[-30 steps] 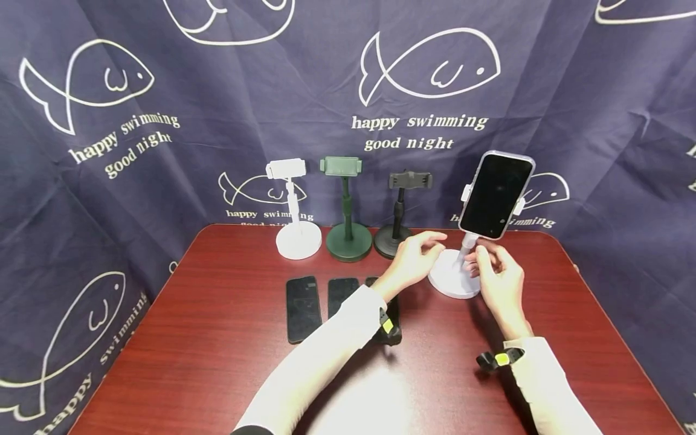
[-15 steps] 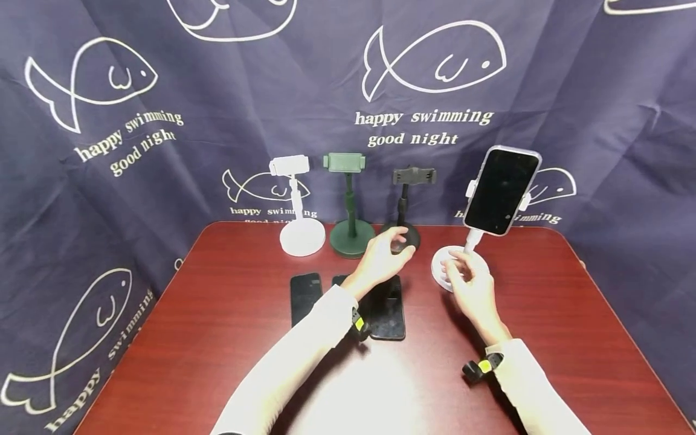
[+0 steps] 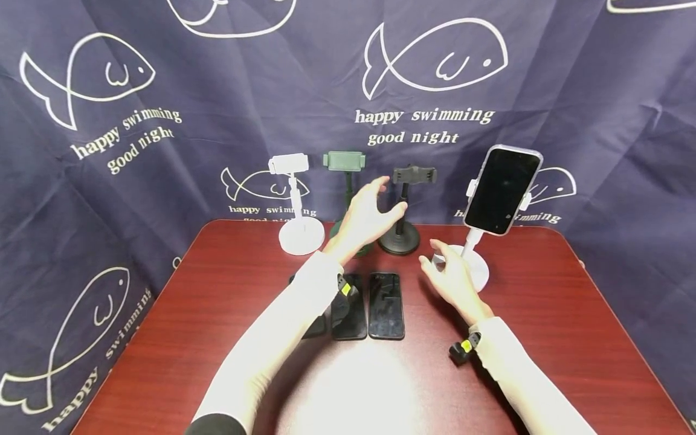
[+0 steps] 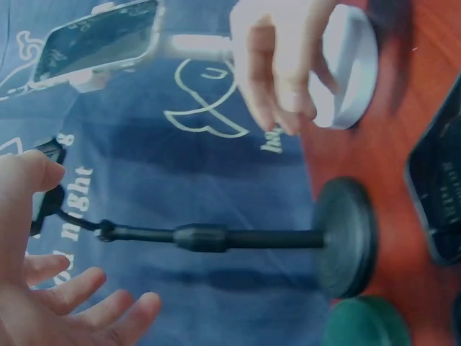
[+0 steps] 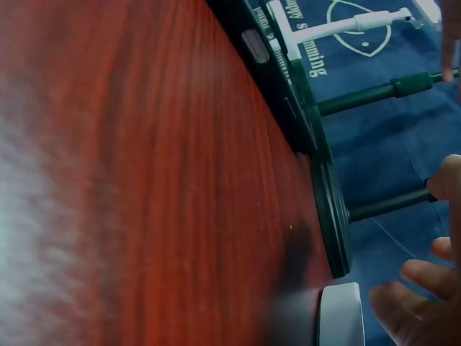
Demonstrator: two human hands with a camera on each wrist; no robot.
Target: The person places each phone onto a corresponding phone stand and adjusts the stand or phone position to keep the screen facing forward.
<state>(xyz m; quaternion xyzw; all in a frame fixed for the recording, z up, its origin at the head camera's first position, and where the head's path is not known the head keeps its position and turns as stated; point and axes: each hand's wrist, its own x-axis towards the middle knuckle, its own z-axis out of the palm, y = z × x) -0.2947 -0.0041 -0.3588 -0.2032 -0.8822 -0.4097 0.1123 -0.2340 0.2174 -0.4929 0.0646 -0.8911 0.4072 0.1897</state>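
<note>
My left hand (image 3: 363,220), fingers spread and thumb apart, is raised just left of the black phone stand (image 3: 399,241). In the left wrist view its thumb overlaps the stand's clamp; contact cannot be told. My right hand (image 3: 454,281) holds nothing, thumb and fingers apart, in front of the white base (image 3: 478,269) of the right-hand stand. That stand carries a phone (image 3: 502,190) in a pale case, upright and tilted. Behind my left hand, the green phone stand (image 3: 344,161) is partly hidden.
Another white phone stand (image 3: 301,235) is at the back left. Several dark things lie in front: a phone (image 3: 386,305), a second phone (image 3: 350,320) and a third, mostly under my left forearm. A patterned cloth (image 3: 429,130) hangs behind the red table (image 3: 571,338).
My left hand has moved left and up from beside the white stand towards the black stand's clamp. My right hand has drawn left, away from the white stand's pole.
</note>
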